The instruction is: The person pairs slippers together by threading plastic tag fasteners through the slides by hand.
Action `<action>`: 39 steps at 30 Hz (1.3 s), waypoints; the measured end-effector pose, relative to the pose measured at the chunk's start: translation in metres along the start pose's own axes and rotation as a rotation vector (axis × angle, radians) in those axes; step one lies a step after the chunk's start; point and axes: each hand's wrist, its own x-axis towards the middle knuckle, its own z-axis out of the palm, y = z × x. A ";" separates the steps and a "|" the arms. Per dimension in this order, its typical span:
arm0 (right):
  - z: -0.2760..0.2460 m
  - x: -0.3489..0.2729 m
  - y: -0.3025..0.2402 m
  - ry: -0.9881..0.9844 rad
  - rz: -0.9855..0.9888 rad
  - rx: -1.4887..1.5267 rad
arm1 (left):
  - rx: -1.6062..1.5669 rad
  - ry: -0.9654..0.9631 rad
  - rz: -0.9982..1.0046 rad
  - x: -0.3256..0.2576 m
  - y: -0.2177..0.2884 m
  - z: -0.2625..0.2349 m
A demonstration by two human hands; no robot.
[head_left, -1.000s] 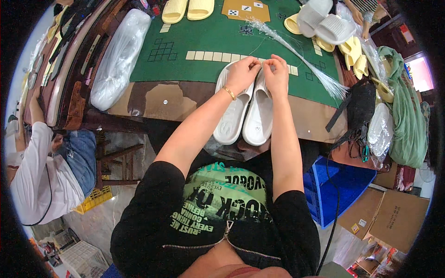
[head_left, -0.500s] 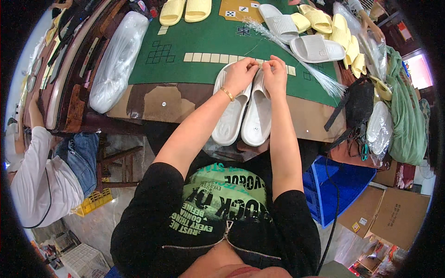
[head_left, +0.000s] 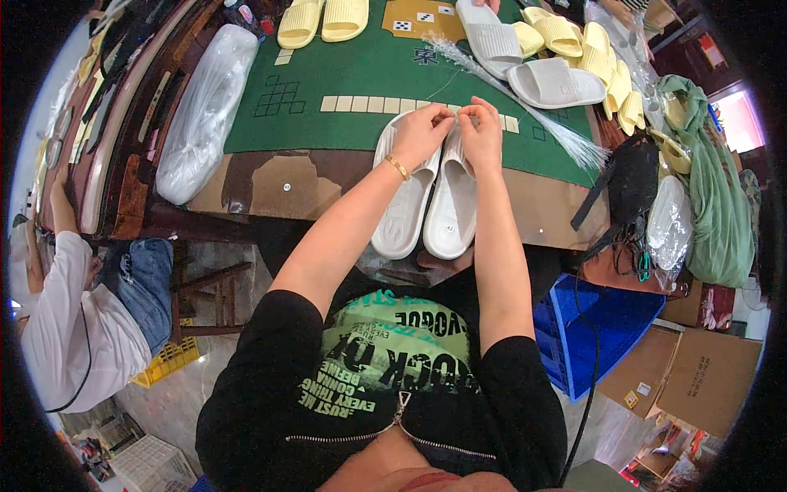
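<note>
A pair of white slide sandals lies side by side, toes away from me, at the table's near edge: the left sandal and the right sandal. My left hand is over the left sandal's strap, thumb and fingers pinched together. Close beside it, my right hand is over the right sandal, its fingertips also pinched. The two hands almost meet above the inner sides of the straps. Whatever is between the fingertips is too small to make out. Beyond them, a bundle of thin clear plastic strands lies on the green mat.
Yellow slides and loose white slides lie at the back. A plastic-wrapped bundle is at left. A blue bin and cardboard box stand at lower right. A person in a white top sits at left.
My hands stay pinched close together over the sandals, with hardly any movement. At the top, another person's hand now touches a white slide. The whole view has shifted slightly.
</note>
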 end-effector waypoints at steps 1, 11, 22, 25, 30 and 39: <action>0.000 0.000 0.000 -0.018 -0.010 -0.021 | -0.001 -0.006 0.002 0.000 0.000 0.000; -0.010 0.002 0.000 0.500 0.348 0.658 | 0.036 0.034 0.017 0.000 0.001 0.002; -0.005 0.004 0.023 0.392 0.190 0.332 | 0.003 0.035 0.010 0.001 -0.002 0.004; -0.001 0.002 0.008 0.228 0.078 0.164 | 0.046 0.041 0.005 0.000 -0.004 0.002; 0.003 -0.001 0.008 0.038 -0.063 -0.093 | 0.039 0.022 0.027 0.000 -0.001 0.003; -0.002 0.001 0.003 0.237 0.102 0.063 | 0.010 0.010 0.005 0.001 -0.002 0.003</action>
